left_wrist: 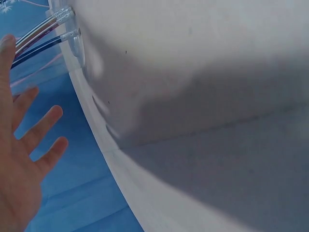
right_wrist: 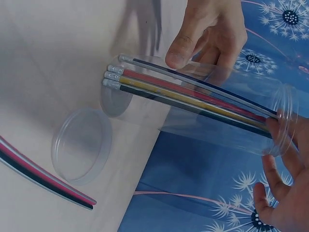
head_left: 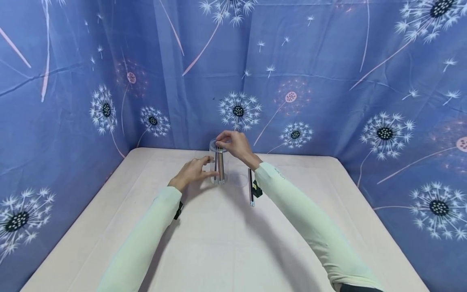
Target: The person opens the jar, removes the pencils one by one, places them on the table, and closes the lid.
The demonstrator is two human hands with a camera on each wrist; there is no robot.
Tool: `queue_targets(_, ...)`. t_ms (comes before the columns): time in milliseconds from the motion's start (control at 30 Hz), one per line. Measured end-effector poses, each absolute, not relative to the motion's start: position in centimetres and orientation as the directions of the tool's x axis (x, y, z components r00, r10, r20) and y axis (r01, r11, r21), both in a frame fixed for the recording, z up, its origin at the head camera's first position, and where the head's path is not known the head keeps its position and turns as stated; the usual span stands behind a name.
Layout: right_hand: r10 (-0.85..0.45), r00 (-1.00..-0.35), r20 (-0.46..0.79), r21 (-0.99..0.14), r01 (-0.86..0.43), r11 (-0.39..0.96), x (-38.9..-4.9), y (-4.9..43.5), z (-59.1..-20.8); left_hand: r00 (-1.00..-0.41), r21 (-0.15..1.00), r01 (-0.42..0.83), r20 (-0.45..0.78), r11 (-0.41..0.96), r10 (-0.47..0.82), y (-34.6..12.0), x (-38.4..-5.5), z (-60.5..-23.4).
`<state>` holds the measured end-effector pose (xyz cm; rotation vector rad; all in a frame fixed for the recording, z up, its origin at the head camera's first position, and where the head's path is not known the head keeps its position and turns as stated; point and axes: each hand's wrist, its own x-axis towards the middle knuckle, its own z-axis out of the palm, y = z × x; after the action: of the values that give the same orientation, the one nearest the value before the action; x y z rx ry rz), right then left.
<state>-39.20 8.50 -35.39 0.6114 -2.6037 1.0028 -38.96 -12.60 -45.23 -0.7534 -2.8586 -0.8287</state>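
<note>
A clear plastic jar (head_left: 211, 151) stands upright at the back of the table, with several pencils (right_wrist: 193, 99) inside, their eraser ends down at its base. My left hand (head_left: 191, 172) holds the jar's side, thumb in front and fingers behind; in the left wrist view the other fingers of this hand (left_wrist: 41, 130) are spread. Over the jar's mouth, my right hand (head_left: 235, 145) pinches the pencils' upper ends right at the rim. Beside the jar lies its round clear lid (right_wrist: 82, 145). To the right are loose pencils (head_left: 250, 186), one pink-red and one dark in the right wrist view.
The light-coloured table (head_left: 219, 251) ends just behind the jar. A blue dandelion-print curtain (head_left: 197, 89) hangs along the back and sides. A black wrist device (head_left: 257, 189) on my right arm hangs close by the loose pencils.
</note>
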Motion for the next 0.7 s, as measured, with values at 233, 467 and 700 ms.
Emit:
queue_targets(233, -0.282, -0.869, 0.407, -0.570, -0.483, 0.665, -39.4, 8.8, -35.0, -0.877, 0.485, 0.475, 0.193, 0.734, 0.440, -12.6, -39.1, -45.3)
queue_targets(467, -0.283, -0.841, 0.461, -0.536, -0.518, 0.667, -39.8, 9.1, -33.9, -0.868, 0.487, 0.493, 0.211, 0.721, 0.450, -12.7, -39.2, -45.4)
queue_targets(700, -0.275, -0.837, 0.473, -0.530, -0.519, 0.670, -39.7, 9.5, -32.7, -0.867, 0.487, 0.494, 0.217, 0.720, 0.449, -12.7, -39.0, -45.3)
